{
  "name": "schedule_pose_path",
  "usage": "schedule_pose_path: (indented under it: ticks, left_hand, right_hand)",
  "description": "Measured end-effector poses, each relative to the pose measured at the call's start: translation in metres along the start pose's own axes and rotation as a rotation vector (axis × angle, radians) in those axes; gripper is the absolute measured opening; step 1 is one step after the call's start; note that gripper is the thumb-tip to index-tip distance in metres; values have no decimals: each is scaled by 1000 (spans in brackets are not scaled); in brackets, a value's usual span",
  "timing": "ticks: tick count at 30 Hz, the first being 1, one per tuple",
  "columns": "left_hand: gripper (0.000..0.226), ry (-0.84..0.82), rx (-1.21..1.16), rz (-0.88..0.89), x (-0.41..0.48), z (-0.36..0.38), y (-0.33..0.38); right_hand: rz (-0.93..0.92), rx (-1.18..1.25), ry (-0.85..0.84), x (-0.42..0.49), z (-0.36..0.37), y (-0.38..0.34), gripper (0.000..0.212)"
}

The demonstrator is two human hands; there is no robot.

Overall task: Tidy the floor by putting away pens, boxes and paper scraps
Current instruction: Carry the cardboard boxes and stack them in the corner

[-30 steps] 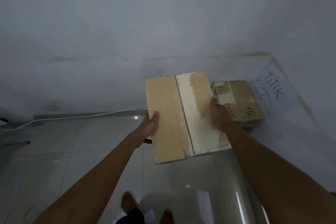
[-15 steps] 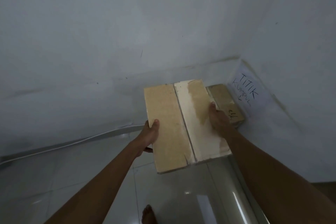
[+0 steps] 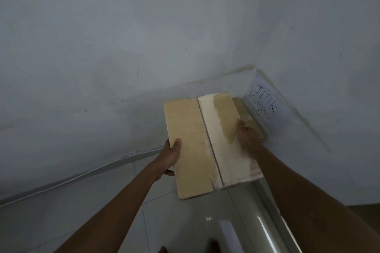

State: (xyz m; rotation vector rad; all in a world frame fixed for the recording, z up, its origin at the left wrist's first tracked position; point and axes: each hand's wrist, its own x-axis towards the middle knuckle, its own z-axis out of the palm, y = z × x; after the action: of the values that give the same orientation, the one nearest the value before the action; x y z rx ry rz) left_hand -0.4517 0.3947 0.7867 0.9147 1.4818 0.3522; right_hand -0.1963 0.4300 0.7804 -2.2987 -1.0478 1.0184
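Held box (image 3: 207, 146): flat brown cardboard with a seam down the middle and a pale patch on the right half; carried level above the floor (image 3: 181, 224), close to the room corner, partly covering the corner box.
Left hand (image 3: 170, 157): gripping the left long edge, thumb on top, fingers curled underneath.
Right hand (image 3: 246, 137): gripping the right long edge from the side, thumb side uppermost; fingers hidden below, presumably wrapped under.
Corner box (image 3: 242, 109): mostly hidden behind the held one, lying against the wall just beneath the paper sign (image 3: 265, 109) lettered "TITIK KUMPUL" with a down arrow.
Weight: probably light, judging by the easy carry at arm's reach; contents unknown.
Stiffness: fairly rigid across the flat faces, weaker along the centre seam and at the nicked near edge; likely to sag if pinched at one corner.
Surface: dry and matte, unlikely to slip.
Best hold: both long edges near mid-length, as now, with support from beneath on the way down.
Risk: fingers trapped underneath when setting down onto the corner box; a skewed stack if released unevenly.
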Motion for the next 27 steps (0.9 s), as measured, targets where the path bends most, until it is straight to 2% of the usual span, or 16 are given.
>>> schedule_pose_path:
  ticks: [13, 18, 27]
  left_hand:
    - [62, 51, -22, -48, 58, 59, 38]
    - [62, 79, -55, -73, 82, 77, 50]
    - [64, 96, -57, -117, 129, 98, 67]
  right_hand:
    - [-9, -31, -59, 80, -33, 9, 84]
    - [-21, -64, -92, 111, -43, 9, 77]
    - [11, -33, -129, 165, -45, 14, 78]
